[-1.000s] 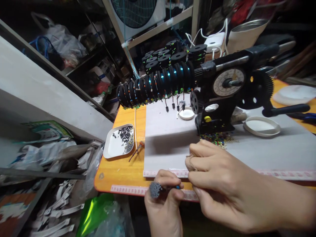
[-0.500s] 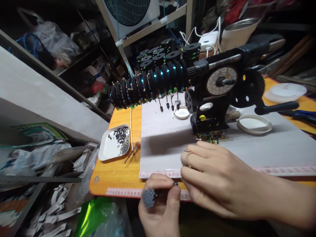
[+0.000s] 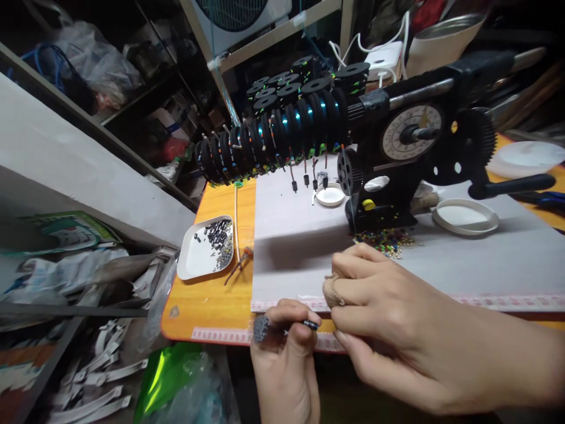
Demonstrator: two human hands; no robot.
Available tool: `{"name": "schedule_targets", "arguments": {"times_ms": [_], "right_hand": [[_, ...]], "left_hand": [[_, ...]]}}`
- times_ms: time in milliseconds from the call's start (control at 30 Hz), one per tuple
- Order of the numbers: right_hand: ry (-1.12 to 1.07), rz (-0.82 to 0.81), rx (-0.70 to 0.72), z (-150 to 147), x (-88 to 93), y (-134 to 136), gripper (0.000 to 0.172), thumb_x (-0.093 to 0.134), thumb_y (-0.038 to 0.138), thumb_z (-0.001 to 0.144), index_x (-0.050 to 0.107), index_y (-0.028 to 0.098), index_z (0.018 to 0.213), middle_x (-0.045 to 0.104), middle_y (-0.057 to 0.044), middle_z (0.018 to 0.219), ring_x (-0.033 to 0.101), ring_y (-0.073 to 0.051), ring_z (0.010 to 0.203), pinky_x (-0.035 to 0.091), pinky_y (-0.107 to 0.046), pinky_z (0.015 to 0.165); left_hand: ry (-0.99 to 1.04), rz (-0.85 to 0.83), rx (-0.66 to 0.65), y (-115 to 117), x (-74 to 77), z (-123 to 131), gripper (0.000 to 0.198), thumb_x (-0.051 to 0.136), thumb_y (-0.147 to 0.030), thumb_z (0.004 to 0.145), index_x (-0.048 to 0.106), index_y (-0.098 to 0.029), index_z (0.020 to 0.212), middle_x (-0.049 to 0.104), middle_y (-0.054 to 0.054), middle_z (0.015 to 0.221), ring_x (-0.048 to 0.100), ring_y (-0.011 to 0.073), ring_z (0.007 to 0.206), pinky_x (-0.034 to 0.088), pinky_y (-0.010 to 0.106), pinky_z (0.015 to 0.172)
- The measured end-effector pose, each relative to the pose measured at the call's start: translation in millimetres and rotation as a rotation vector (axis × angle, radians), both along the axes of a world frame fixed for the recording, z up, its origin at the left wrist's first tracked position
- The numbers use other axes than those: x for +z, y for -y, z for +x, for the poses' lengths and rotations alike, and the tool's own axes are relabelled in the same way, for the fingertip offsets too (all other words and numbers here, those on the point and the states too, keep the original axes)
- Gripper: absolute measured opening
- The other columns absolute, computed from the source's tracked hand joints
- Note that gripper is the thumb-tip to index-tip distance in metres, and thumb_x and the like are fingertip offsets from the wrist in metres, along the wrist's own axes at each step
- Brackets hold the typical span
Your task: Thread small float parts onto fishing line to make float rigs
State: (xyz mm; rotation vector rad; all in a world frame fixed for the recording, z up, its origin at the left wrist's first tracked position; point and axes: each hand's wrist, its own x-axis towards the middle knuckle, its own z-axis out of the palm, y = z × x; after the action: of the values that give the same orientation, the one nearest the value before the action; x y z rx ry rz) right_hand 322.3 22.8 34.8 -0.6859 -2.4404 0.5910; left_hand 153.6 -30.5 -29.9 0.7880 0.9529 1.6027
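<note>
My left hand (image 3: 286, 353) is closed at the lower middle, thumb and fingertip pinching a small black cylindrical piece (image 3: 311, 324). A grey fuzzy wrap (image 3: 261, 328) sits round one of its fingers. Just to the right, my right hand (image 3: 392, 312) has its fingers curled together, with a tan band (image 3: 332, 291) on one finger. What its fingertips hold is hidden. Beyond the hands stands a black hand-cranked winding machine (image 3: 384, 200) with a dial (image 3: 411, 132). Its horizontal row of black spools (image 3: 282, 132) carries small coloured beads, and several short dark pieces dangle below.
A white tray (image 3: 189, 259) of black and grey small parts is on the orange table (image 3: 185, 321), left. Coloured beads (image 3: 388, 241) lie at the machine's base on a grey board (image 3: 282, 282). White lids (image 3: 465, 218) and a crank handle (image 3: 512, 185) are at right.
The black piece now shows more fully between my left thumb and fingertip. The left hand has tilted and risen slightly. My right hand's thumb has moved a little away from it. The whole view has shifted slightly.
</note>
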Motion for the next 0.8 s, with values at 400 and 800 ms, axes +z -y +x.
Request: {"name": "schedule_targets", "arguments": {"times_ms": [400, 800], "right_hand": [[-0.037, -0.014, -0.015, 2, 1.7, 1, 0.022, 0.049, 0.010, 0.085, 0.054, 0.016, 0.065, 0.049, 0.001, 0.063, 0.036, -0.015, 0.069, 0.028, -0.035, 0.073], [-0.018, -0.019, -0.003, 3, 2.4, 1, 0.020, 0.050, 0.009, 0.085, 0.054, 0.016, 0.066, 0.051, 0.001, 0.065, 0.037, -0.015, 0.069, 0.028, -0.036, 0.073]], "left_hand": [[0.030, 0.006, 0.046, -2, 8.1, 16, 0.013, 0.090, -0.032, 0.073, 0.081, -0.023, 0.077, 0.069, 0.000, 0.073, 0.069, 0.0111, 0.070, 0.059, 0.018, 0.068], [-0.037, 0.057, -0.027, -1, 3.5, 9, 0.006, 0.085, -0.029, 0.080, 0.082, -0.025, 0.083, 0.071, 0.001, 0.078, 0.070, 0.0113, 0.075, 0.059, 0.018, 0.072]]}}
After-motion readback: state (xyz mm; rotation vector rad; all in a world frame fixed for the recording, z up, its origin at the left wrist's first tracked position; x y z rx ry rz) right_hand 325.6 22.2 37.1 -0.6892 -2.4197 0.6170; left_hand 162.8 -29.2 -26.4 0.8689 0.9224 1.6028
